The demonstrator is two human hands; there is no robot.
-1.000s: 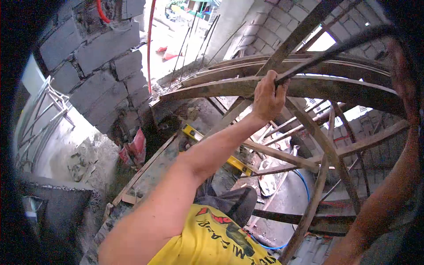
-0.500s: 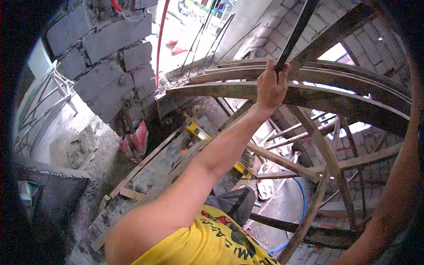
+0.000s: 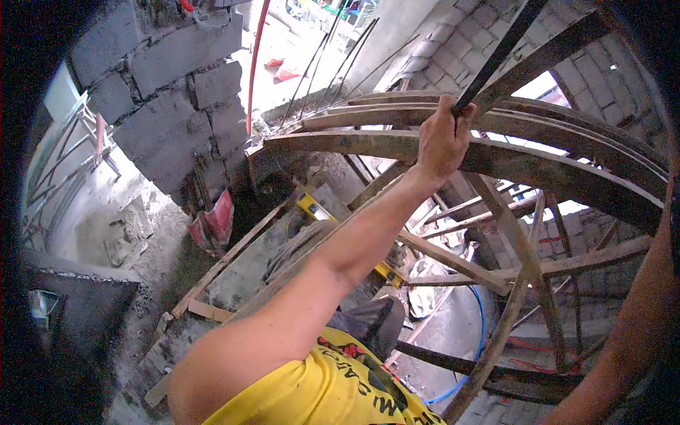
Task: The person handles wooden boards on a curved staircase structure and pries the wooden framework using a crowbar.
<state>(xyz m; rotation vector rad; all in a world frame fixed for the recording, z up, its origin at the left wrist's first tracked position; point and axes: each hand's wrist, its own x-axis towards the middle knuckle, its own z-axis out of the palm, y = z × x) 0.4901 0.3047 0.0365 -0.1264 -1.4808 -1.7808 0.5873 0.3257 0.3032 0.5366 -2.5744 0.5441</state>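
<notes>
Bar (image 3: 503,53) in the left hand (image 3: 446,138), slanting to the top edge

The dark bar stands in the upper right of the frame, the low end of what shows of it inside the fist, its long axis climbing up and to the right until the top edge cuts it off. Seen from the left hand, then, it lies upward and somewhat rightward. That hand is wrapped around it in a firm-looking clasp; whether any of the bar pokes out below the fist, I cannot tell. Of the other side only the right forearm (image 3: 623,340) shows, rising along the right edge of the frame. The right hand is out of view, so I cannot say if it is spread, clenched or also on the bar; the left is the only one seen on it.

Just right of the bar, a diagonal timber (image 3: 549,60) slants the same way but flatter, so the two spread apart as they rise. A bowed-looking beam (image 3: 552,166) passes behind the left hand, running crosswise to the bar out toward the right edge; whether hand and beam touch is unclear. Near the middle of the frame, a yellow level (image 3: 315,207) lies partly covered by the left arm (image 3: 333,269), well apart from the bar. A block wall (image 3: 177,64) fills the upper left.
</notes>
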